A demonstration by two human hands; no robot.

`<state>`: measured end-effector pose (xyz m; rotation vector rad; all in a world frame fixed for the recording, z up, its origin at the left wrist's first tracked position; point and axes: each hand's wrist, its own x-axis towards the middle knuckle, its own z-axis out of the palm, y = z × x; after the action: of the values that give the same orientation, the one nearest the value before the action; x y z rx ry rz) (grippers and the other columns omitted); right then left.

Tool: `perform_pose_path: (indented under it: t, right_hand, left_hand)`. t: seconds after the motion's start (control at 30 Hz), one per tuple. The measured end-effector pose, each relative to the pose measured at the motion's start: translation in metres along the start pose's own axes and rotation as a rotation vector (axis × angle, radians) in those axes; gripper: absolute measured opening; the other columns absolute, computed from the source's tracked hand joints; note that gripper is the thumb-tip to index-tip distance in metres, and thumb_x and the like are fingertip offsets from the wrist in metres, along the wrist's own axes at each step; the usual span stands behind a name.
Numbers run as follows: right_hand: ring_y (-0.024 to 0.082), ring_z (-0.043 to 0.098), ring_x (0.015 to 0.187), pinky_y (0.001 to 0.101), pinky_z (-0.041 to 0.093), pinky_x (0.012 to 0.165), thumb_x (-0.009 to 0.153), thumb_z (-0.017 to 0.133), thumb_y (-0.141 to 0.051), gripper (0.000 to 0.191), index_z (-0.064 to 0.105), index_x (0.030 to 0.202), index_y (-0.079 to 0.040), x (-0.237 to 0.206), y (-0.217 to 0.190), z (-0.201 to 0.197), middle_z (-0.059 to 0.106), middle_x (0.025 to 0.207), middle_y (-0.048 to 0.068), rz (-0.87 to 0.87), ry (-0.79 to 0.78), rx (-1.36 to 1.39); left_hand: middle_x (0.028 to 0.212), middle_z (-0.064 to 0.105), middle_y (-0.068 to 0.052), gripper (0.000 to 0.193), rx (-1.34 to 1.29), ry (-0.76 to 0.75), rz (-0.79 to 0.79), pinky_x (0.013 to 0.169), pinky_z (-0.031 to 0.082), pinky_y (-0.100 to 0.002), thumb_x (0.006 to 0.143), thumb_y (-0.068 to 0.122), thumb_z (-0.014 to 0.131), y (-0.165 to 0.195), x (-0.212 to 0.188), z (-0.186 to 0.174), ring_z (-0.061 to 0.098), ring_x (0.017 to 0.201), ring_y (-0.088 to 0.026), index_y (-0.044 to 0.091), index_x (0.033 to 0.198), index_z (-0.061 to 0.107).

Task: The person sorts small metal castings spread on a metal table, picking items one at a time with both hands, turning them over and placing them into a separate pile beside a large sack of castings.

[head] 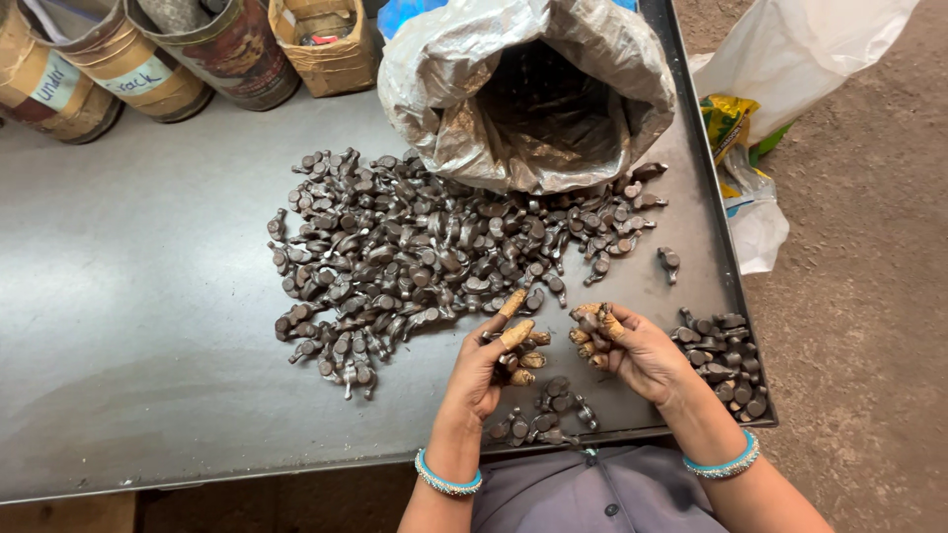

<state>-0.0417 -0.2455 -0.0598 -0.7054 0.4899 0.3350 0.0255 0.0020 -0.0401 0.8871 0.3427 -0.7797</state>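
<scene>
Dark steel parts, small and lumpy, each a short arm with a round boss at one end, are spread in a big heap [425,257] across the grey metal table [148,296]. Surface of the parts looks dull, oily, forged or cast rather than machined bright.

Left hand [489,360] sits at the near right edge of the heap, fingers curled, closed on a few of the same parts; fingertips [515,334] are wrapped in tan tape or cots. Index finger points up and away toward the heap, so the supply lies straight ahead and slightly left of that hand, touching distance.

Right hand [632,345] is just beside the left, not touching the table as far as I can tell, taped fingers bunched around one small part held at the tips; long axis of that part is too hidden to call.

Sorted pile [726,360] lies to the right of the right hand, against the table's raised lip, nearer to that hand than to the left. A smaller cluster [543,415] sits between the wrists at the near edge.

Crinkled grey plastic sack [528,94] lies open-mouthed behind the heap. Cardboard drums [128,59] stand far left. Teal bangles [446,479] on both wrists.
</scene>
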Motion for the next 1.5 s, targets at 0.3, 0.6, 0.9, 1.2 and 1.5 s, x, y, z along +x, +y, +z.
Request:
perform_pose_path:
  t: [0.3,0.6,0.9,1.2,1.5]
  right_hand:
    - [0.015,0.070,0.083,0.0260,0.056,0.064,0.100,0.061,-0.022,0.037,0.065,0.127,0.002,-0.004,0.000,-0.006,0.074,0.097,0.011,0.019,0.097,-0.028]
    - [0.017,0.067,0.091,0.0296,0.056,0.078,0.092,0.074,-0.005,0.024,0.072,0.116,0.001,-0.018,0.000,0.055,0.070,0.101,0.008,-0.569,-0.136,-0.942]
    - [0.033,0.059,0.100,0.0419,0.051,0.093,0.065,0.067,0.013,0.059,0.072,0.120,-0.011,0.008,-0.008,0.090,0.072,0.107,0.008,-0.901,0.055,-1.736]
    - [0.016,0.071,0.092,0.0284,0.059,0.080,0.083,0.080,-0.005,0.043,0.066,0.123,0.001,0.009,0.003,0.024,0.075,0.104,0.010,-0.322,0.018,-0.512]
    - [0.017,0.072,0.082,0.0334,0.059,0.068,0.097,0.063,-0.020,0.034,0.064,0.123,0.002,-0.001,0.003,-0.006,0.077,0.103,0.013,0.037,0.061,-0.035]
  left_hand:
    - [0.090,0.074,-0.005,0.051,-0.044,0.027,-0.082,0.050,0.049,-0.021,0.090,0.010,0.075,-0.027,0.014,-0.009,0.054,0.057,-0.003,0.001,0.138,0.063]
    - [0.092,0.074,-0.007,0.058,-0.271,0.008,-0.298,0.055,0.059,-0.029,0.087,0.053,0.065,-0.032,-0.008,0.005,0.071,0.071,-0.016,0.004,0.118,0.069]
    - [0.095,0.078,-0.009,0.049,-0.348,0.036,-0.155,0.047,0.049,-0.026,0.090,0.049,0.067,-0.010,-0.016,-0.032,0.070,0.070,-0.018,0.006,0.112,0.075]
    - [0.080,0.071,-0.003,0.044,-0.341,0.085,-0.180,0.047,0.047,-0.027,0.092,0.048,0.071,-0.011,-0.014,-0.033,0.069,0.069,-0.018,0.007,0.104,0.074]
    - [0.077,0.068,0.000,0.048,-0.298,0.049,-0.192,0.048,0.047,-0.027,0.090,0.047,0.074,-0.014,-0.015,-0.018,0.070,0.069,-0.018,0.003,0.110,0.076]
